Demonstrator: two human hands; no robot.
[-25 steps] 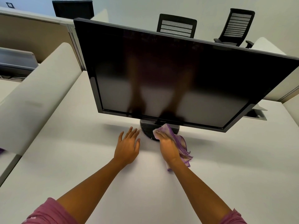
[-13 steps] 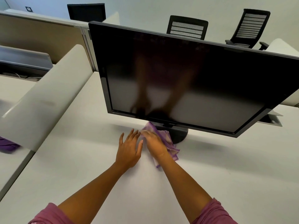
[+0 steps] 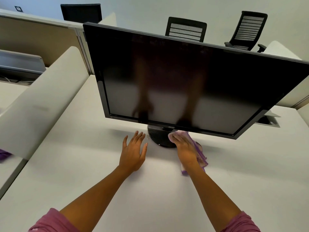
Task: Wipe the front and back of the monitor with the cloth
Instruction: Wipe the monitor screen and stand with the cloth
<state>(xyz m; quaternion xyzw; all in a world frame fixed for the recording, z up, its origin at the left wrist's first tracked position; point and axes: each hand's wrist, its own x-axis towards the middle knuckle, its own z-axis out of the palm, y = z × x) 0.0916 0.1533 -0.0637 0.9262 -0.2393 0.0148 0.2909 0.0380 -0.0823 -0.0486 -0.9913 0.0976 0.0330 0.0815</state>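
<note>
The wide black flat-screen monitor (image 3: 184, 84) stands on its round black base (image 3: 161, 138) toward the far middle of the pale off-white counter (image 3: 83, 164). Its dark switched-off screen tilts toward the viewer and faintly mirrors 2 forearms. Just below its lower bezel, the purple and pink cloth (image 3: 199, 151) lies under the right hand (image 3: 184, 150), bunched at the fingertips against the right side of the base and trailing back along the counter past the wrist. The right hand is pressed palm-down on the cloth with fingers together and slightly curled over it. The left hand (image 3: 133, 151) lies open on the bare counter just left of the base, palm down, fingers spread, holding nothing. Both forearms reach in from the near edge, with pink sleeves (image 3: 51, 221) at the elbows. A curved cream divider panel (image 3: 41, 97) runs along the left of the counter. Beyond the monitor stand 2 black mesh-backed office chairs (image 3: 185, 29), and a 2nd dark monitor (image 3: 81, 13) sits at the far left.
</note>
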